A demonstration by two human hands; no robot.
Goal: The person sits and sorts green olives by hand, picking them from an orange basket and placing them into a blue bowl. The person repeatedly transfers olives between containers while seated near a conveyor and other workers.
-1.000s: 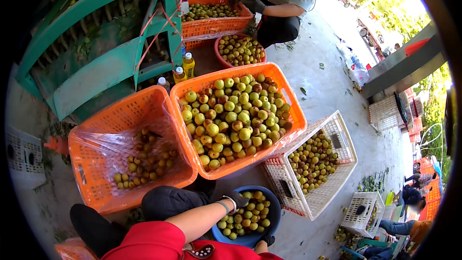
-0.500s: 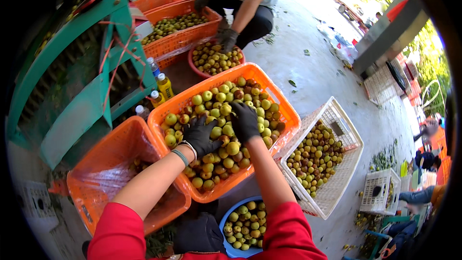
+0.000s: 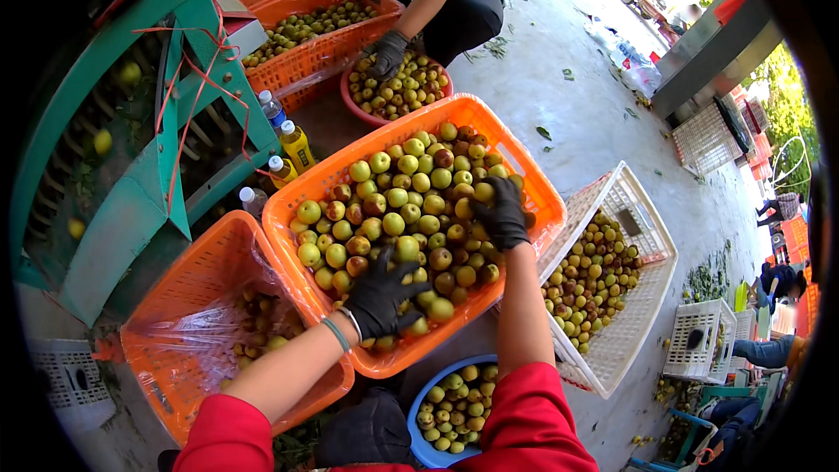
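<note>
Wht crate point(image 3: 642, 306) prob. abuts orange crate point(image 3: 478, 116)

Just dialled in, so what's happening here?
The dark-gloved left hand lies spread on fruit at the near edge of a filled orange crate; the right hand is on fruit toward its right side. A tilted white crate and blue tub nearby also hold fruit. Beyond, a co-worker's gloved hand is over a red basin of fruit.
</note>
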